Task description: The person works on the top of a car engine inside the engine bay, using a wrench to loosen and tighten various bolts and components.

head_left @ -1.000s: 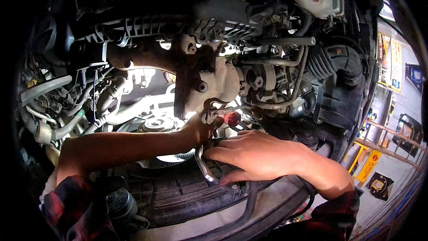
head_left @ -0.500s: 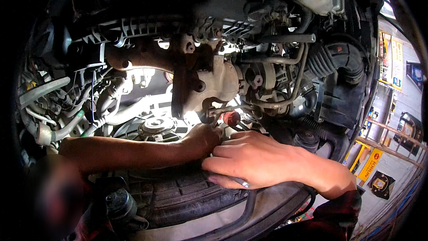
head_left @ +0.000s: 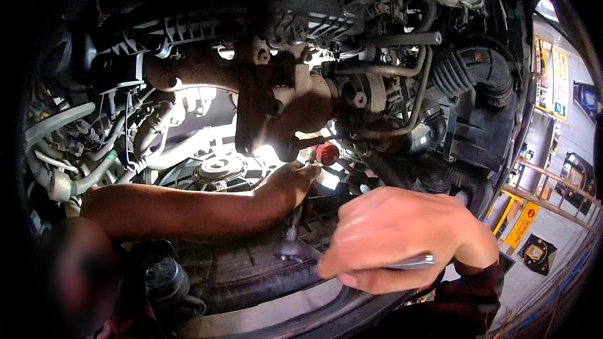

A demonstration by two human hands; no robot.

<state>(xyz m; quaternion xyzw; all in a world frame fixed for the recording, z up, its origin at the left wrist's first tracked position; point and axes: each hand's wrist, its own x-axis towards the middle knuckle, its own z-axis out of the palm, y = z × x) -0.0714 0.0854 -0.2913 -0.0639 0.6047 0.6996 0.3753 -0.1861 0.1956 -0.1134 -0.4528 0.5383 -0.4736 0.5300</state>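
Note:
My right hand (head_left: 396, 242) is closed around a ratchet wrench (head_left: 411, 262), whose shiny handle end sticks out past the fingers. The blurred ratchet head lies left of my fingertips, above the ribbed dark panel. A slim extension bar (head_left: 294, 221) rises from the head and passes behind my left hand (head_left: 298, 179). That hand's fingers are closed around the bar's upper part, just below a brown metal housing (head_left: 304, 103). Beside the left fingertips sits a round red cap (head_left: 326, 153). What the bar's upper end meets is hidden.
Around my hands are a rusty manifold (head_left: 201, 75), a round fan hub (head_left: 220, 169), metal pipes (head_left: 414, 107) and a ribbed black intake hose (head_left: 461, 75). A pale front crossmember (head_left: 264, 314) runs along the bottom. Yellow-edged racks stand beyond the car at right.
My right hand has swung right and down, away from my left hand, bringing the ratchet and extension bar into sight. My left hand stays nearly in place, its fingers now slightly higher.

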